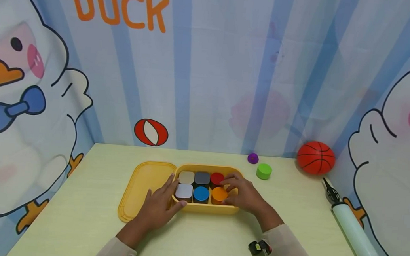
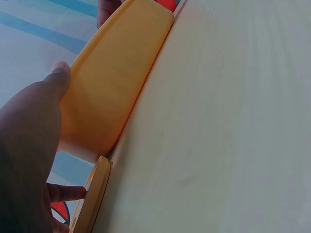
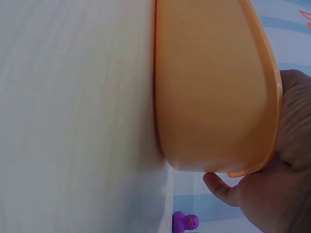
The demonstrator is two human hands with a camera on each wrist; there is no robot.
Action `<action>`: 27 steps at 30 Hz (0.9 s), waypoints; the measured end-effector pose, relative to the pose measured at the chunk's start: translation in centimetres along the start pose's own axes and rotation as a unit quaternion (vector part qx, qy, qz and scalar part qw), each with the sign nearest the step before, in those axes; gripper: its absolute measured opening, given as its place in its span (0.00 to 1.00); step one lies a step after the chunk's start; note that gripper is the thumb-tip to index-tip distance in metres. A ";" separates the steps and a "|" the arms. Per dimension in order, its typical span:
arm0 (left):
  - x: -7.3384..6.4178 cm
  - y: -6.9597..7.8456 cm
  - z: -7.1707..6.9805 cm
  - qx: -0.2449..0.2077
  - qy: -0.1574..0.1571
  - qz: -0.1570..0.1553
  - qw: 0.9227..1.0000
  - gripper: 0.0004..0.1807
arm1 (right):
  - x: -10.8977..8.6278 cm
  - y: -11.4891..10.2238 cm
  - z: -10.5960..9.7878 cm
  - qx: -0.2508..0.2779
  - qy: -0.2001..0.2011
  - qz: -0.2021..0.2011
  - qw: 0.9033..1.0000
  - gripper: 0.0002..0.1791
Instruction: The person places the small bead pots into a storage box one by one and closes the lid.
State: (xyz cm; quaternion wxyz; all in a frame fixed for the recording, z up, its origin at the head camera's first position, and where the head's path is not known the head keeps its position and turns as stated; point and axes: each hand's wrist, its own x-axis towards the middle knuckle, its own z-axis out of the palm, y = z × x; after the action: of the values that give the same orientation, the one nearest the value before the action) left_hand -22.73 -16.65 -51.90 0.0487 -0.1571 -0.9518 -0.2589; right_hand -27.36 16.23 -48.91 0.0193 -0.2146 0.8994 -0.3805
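A yellow box (image 1: 208, 209) stands on the table with several small lidded jars in two rows. The back row has a beige lid (image 1: 186, 177), a dark grey lid (image 1: 202, 178) and a red lid (image 1: 217, 179); the front row has a white lid (image 1: 184, 191), a blue lid (image 1: 201, 194) and an orange lid (image 1: 219, 194). Reaching over the box's right end, my right hand (image 1: 245, 193) pinches the orange-lidded jar at its side. My left hand (image 1: 158, 207) rests with extended fingers against the box's left end, its thumb on the front rim.
A flat yellow lid (image 1: 130, 202) lies left of the box, partly under my left hand. Behind and right are a purple toy duck (image 1: 253, 158), a green round piece (image 1: 264, 171) and a small basketball (image 1: 316, 158). A pale green cylinder with black nozzle (image 1: 354, 233) lies far right.
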 end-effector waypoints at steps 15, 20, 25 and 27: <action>0.0 -0.2 0.2 0.004 0.000 -0.002 1.000 0.46 | 0.1 0.2 0.4 0.006 0.016 0.008 1.000 0.28; 0.1 -0.3 0.2 0.005 -0.002 -0.002 1.000 0.46 | -0.1 0.0 0.3 0.001 0.022 0.007 1.000 0.28; 0.1 -0.3 0.2 0.006 0.001 0.000 1.000 0.46 | -0.2 -0.1 0.1 0.005 0.020 -0.002 1.000 0.28; 0.1 -0.3 0.2 0.004 0.001 0.000 1.000 0.46 | -0.2 0.0 0.0 0.012 0.020 -0.005 1.000 0.28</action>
State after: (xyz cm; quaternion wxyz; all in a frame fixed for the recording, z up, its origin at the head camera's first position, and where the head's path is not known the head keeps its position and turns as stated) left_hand -22.90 -16.73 -52.20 0.0503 -0.1569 -0.9527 -0.2554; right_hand -27.17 16.32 -48.96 0.0016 -0.2112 0.8938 -0.3955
